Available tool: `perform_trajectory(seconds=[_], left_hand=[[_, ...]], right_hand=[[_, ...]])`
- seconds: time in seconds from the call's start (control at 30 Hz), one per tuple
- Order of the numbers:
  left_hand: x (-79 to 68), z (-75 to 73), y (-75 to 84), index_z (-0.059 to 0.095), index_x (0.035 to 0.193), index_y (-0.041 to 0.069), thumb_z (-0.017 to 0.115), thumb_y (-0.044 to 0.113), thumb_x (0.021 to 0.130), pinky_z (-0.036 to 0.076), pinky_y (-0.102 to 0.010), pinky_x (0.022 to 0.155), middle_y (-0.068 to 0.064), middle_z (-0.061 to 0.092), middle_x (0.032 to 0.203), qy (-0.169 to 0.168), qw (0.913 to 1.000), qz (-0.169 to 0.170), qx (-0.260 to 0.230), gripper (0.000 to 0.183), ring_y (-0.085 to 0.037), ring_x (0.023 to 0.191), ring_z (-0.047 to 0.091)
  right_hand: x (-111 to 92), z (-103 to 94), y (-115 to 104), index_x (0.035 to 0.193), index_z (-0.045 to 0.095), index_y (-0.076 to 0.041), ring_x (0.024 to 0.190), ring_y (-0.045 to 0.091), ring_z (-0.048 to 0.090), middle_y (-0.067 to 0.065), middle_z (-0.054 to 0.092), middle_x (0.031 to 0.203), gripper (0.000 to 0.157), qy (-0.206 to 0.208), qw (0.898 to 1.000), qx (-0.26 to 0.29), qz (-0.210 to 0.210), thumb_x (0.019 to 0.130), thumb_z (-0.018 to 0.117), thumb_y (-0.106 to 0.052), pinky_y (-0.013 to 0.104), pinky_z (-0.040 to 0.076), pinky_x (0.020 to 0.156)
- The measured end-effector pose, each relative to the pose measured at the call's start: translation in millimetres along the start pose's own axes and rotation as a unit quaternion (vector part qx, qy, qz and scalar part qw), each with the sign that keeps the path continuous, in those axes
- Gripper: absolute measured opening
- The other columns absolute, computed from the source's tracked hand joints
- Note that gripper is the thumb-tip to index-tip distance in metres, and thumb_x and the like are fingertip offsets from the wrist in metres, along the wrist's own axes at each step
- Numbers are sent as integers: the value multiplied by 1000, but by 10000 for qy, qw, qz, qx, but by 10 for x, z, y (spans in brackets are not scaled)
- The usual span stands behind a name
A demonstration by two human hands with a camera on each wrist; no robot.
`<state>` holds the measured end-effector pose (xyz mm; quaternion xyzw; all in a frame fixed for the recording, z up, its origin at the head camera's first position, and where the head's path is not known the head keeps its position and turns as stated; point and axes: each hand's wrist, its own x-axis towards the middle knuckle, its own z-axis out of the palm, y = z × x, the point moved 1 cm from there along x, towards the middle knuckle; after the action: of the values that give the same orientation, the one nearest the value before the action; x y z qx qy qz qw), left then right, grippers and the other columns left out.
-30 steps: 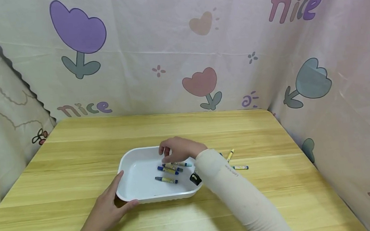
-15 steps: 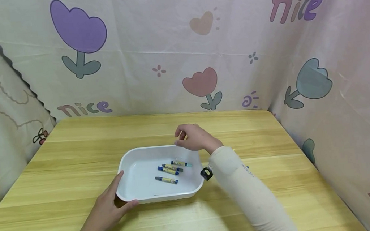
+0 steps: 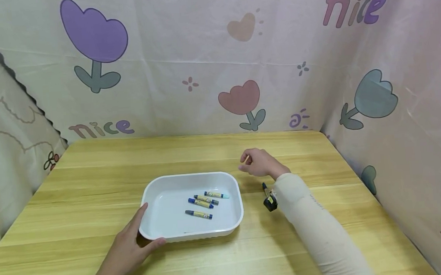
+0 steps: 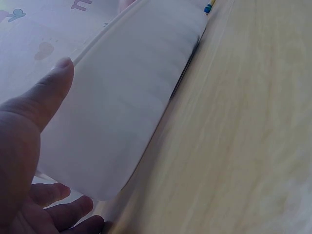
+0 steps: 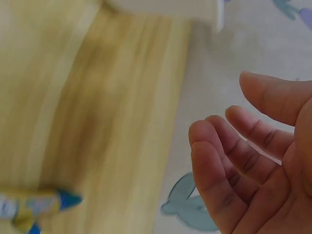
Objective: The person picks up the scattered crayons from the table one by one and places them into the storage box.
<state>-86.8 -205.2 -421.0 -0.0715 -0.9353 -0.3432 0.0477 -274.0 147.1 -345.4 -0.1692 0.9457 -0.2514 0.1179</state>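
Note:
A white tray [image 3: 164, 221] stands left of the table's middle with several crayons inside. Among them are a grey crayon [image 3: 198, 214], a blue crayon [image 3: 200, 203] and a pale mint crayon [image 3: 216, 195]. My left hand [image 3: 122, 251] grips the tray's near left corner, thumb on the near side and fingers round the left. In the left wrist view the thumb [image 4: 56, 90] lies against the tray wall [image 4: 117, 97]. My right hand [image 3: 262, 163] hovers right of the tray, fingers loosely bent, holding nothing. A blue-tipped crayon [image 5: 34, 204] lies near it on the table, partly hidden by the wrist in the head view.
The wooden table [image 3: 159, 153] ends at a patterned cloth [image 3: 162, 94] at the back and sides. A small black camera [image 3: 270, 202] is strapped to my right wrist. The right forearm [image 3: 320, 224] covers part of the table at the right.
My right hand has moved right, from above the crayons in the tray, across its rim, to over the table. The left hand and the tray have stayed in place.

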Motion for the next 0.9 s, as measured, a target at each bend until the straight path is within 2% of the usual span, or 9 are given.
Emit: perform_trajectory(seconds=[0.13, 0.27, 0.43, 0.57, 0.73, 0.9], left_hand=[[-5, 1, -3, 22, 154, 7, 78, 47, 78, 38, -67, 93, -32, 33, 147, -1, 10000, 4, 12, 103, -54, 126, 39], [3, -4, 4, 21, 154, 7, 78, 48, 78, 38, -68, 93, -31, 33, 148, -29, 10000, -33, 11, 103, -54, 127, 39], [7, -6, 7, 21, 154, 8, 77, 49, 78, 37, -68, 94, -31, 32, 148, -36, 10000, -57, 19, 103, -54, 128, 37], [-1, -12, 15, 21, 154, 7, 77, 49, 78, 37, -68, 94, -32, 32, 148, -58, 10000, -70, 15, 103, -54, 128, 37], [-5, -17, 27, 22, 153, 6, 77, 48, 79, 37, -68, 94, -32, 32, 148, -48, 10000, -30, -1, 102, -54, 127, 38], [-8, -11, 21, 22, 153, 6, 78, 47, 78, 37, -69, 94, -32, 32, 148, -22, 10000, -8, -3, 102, -54, 127, 38]], right_hand=[[-34, -32, 174, 107, 62, -5, 88, 22, 60, 8, 63, 98, 25, -49, 9998, -75, 182, 92, 67, -24, 40, 52, 79], [-71, -73, 290, 111, 61, -3, 88, 23, 60, 9, 63, 98, 28, -197, 9986, -191, 451, 92, 68, -22, 40, 52, 78], [-113, -82, 400, 114, 61, -3, 78, 20, 57, 6, 61, 91, 36, -642, 9941, -477, 737, 85, 75, -20, 34, 50, 70], [-165, -57, 473, 111, 63, -5, 80, 19, 55, 5, 60, 92, 38, -960, 9904, -445, 891, 79, 82, -15, 33, 48, 69], [-214, -13, 524, 105, 66, -6, 80, 21, 52, 7, 58, 91, 38, -1211, 9875, -360, 941, 72, 85, -7, 33, 46, 70], [-200, 37, 584, 103, 67, -7, 81, 21, 51, 6, 58, 89, 36, -1242, 9863, -413, 1008, 72, 85, -5, 33, 45, 70]])
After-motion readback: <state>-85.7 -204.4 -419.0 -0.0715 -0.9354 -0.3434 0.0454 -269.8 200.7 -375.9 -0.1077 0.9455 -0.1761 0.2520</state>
